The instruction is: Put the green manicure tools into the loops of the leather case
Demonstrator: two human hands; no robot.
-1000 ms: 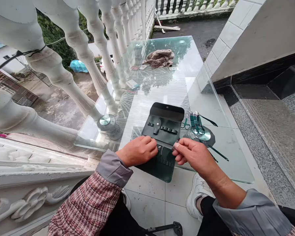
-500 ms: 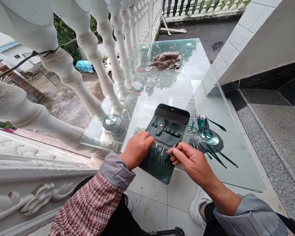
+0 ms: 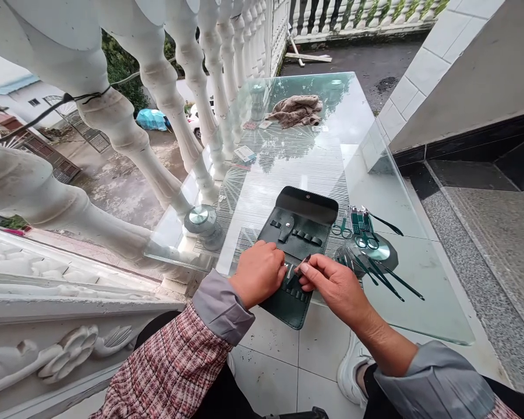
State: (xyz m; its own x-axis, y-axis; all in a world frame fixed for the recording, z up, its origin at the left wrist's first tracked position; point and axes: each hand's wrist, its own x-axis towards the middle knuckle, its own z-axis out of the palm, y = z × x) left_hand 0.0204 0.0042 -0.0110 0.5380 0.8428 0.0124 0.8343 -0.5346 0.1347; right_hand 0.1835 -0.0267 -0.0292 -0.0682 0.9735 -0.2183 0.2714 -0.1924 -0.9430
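An open dark green tool case [image 3: 297, 235] lies on the near end of a glass table [image 3: 314, 157], its lower flap hanging over the edge. My left hand [image 3: 257, 272] is closed, pressing down on the lower flap. My right hand [image 3: 329, 282] pinches a small slim tool [image 3: 300, 266] with thumb and fingers at the flap's elastic loops. Several green-handled scissors and slim tools [image 3: 369, 241] lie loose on the glass just right of the case.
A crumpled brown cloth [image 3: 297, 109] lies at the table's far end, a small box [image 3: 245, 153] near the left edge. White balusters [image 3: 166, 99] run along the left, a tiled wall [image 3: 419, 70] stands to the right. My white shoe [image 3: 349, 369] rests under the table.
My right hand has moved left with the slim tool onto the lower flap's loops. My left hand has shifted back over the flap beside it.
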